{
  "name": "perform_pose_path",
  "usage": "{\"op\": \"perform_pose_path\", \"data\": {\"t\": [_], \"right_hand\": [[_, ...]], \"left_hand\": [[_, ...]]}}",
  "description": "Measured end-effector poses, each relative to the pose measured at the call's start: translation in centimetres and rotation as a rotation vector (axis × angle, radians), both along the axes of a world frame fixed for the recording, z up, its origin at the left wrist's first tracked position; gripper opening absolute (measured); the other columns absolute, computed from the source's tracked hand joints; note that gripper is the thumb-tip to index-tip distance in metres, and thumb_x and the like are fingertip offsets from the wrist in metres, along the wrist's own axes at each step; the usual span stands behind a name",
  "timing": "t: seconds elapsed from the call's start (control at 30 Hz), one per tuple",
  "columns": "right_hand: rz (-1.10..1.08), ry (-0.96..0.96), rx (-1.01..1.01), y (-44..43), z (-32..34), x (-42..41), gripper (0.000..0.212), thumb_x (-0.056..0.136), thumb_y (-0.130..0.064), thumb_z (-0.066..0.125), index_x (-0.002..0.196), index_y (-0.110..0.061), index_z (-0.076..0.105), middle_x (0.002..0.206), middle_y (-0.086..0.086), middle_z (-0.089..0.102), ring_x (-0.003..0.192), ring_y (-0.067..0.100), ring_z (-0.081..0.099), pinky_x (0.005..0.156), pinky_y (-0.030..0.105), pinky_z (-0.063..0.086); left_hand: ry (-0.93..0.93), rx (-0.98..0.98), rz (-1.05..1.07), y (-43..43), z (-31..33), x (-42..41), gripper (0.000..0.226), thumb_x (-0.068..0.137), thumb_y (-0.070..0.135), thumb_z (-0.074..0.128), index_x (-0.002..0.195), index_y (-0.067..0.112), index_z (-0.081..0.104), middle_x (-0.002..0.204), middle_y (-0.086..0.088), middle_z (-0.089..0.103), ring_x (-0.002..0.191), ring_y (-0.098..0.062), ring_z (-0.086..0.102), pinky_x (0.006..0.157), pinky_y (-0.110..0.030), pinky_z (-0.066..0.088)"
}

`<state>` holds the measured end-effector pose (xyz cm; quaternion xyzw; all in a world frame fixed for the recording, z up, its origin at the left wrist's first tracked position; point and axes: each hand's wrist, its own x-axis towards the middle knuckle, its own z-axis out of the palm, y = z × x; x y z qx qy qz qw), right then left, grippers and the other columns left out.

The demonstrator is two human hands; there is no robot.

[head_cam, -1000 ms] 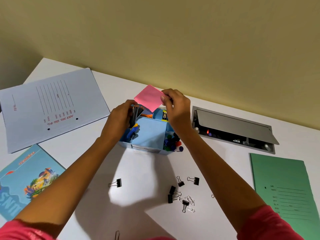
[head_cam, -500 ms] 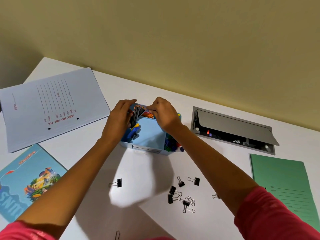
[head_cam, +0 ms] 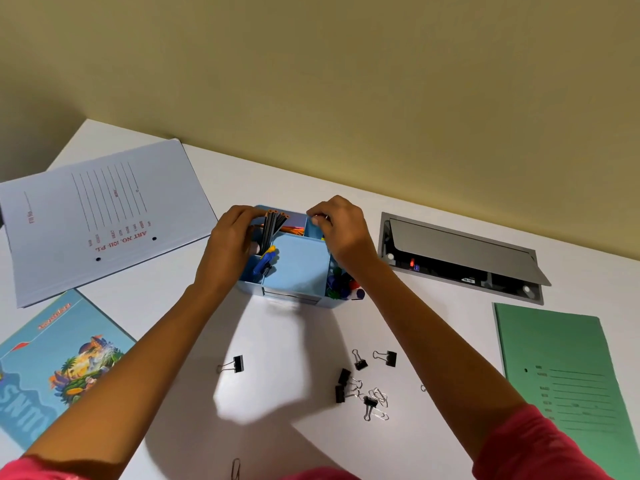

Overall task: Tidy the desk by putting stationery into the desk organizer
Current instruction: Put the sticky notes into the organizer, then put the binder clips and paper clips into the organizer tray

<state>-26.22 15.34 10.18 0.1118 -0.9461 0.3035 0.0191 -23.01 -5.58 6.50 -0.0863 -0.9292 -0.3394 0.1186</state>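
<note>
Your desk [head_cam: 277, 341] meets the wall along its far edge, just behind the desk organizer [head_cam: 298, 271]. A pale blue-grey folder [head_cam: 104, 216] lies to the left. An illustrated book [head_cam: 59, 362] lies below it and runs off the near-left edge. On the right, an open cable hatch [head_cam: 460, 258] sits just beside the organizer, with a green folder [head_cam: 561, 375] nearer you. The open room is the white stretch between your forearms. It holds a lone binder clip [head_cam: 235, 364] and a loose cluster of binder clips [head_cam: 360, 379] mixed with wire paper clips.

Your left hand [head_cam: 228, 244] grips the organizer's left side, its fingers curled over the rear-left corner beside the pencils [head_cam: 273, 225]. Your right hand [head_cam: 346, 233] is at the rear-right compartment with its fingertips [head_cam: 317, 218] bent down to the rim. You cannot tell whether they pinch anything.

The organizer is a light blue box divided into compartments. Dark pencils with orange ends lean in the rear-left one, and something blue and yellow sits in the front-left one. Coloured push pins [head_cam: 341, 284] fill the front-right one, partly under your right wrist.
</note>
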Motion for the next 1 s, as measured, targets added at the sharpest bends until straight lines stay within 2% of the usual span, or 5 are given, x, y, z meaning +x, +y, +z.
{"op": "perform_pose_path", "data": {"t": [0.2,0.47,0.6,0.73,1.0], "right_hand": [[-0.101,0.209,-0.152,3.0,1.5,4.8,0.014,0.088,0.002,0.058,0.087,-0.005,0.070,0.085,0.007,0.066,0.078,0.015,0.059,0.072,0.009,0.038],[-0.391,0.371,-0.195,4.6,0.0,14.2,0.013,0.086,0.004,0.062,0.093,-0.004,0.069,0.089,0.008,0.067,0.079,0.014,0.061,0.072,0.009,0.045],[-0.544,0.289,-0.302,3.7,-2.7,17.7,0.014,0.087,-0.004,0.057,0.094,-0.011,0.067,0.093,-0.001,0.060,0.087,0.014,0.056,0.073,0.036,0.051],[-0.465,0.224,-0.341,2.5,-5.1,19.9,0.016,0.088,-0.010,0.051,0.091,-0.014,0.066,0.093,-0.005,0.057,0.088,0.014,0.055,0.076,0.038,0.050],[-0.392,-0.047,-0.330,0.3,-7.9,21.2,0.025,0.084,0.002,0.057,0.090,-0.021,0.066,0.086,-0.015,0.051,0.082,0.016,0.058,0.076,0.034,0.051]], "left_hand": [[0.017,0.088,0.126,-0.7,0.3,2.7,0.031,0.092,-0.004,0.051,0.119,0.008,0.060,0.115,-0.011,0.059,0.102,-0.024,0.059,0.087,-0.031,0.049],[-0.182,0.518,0.547,2.6,1.1,10.5,0.013,0.093,0.002,0.047,0.098,0.013,0.050,0.099,-0.004,0.059,0.087,-0.021,0.055,0.067,-0.016,0.039],[-0.666,0.993,0.664,5.5,-0.3,13.7,0.012,0.094,0.004,0.048,0.094,0.013,0.055,0.091,-0.010,0.063,0.074,-0.022,0.059,0.070,-0.026,0.050],[-1.163,1.634,0.601,7.1,0.1,13.1,0.022,0.095,0.005,0.048,0.073,0.006,0.049,0.072,-0.009,0.044,0.064,-0.020,0.045,0.070,-0.032,0.045],[-1.140,1.782,0.640,8.9,0.7,10.2,0.017,0.094,0.024,0.059,0.089,0.007,0.059,0.090,-0.006,0.060,0.081,-0.018,0.059,0.095,-0.036,0.047]]}}
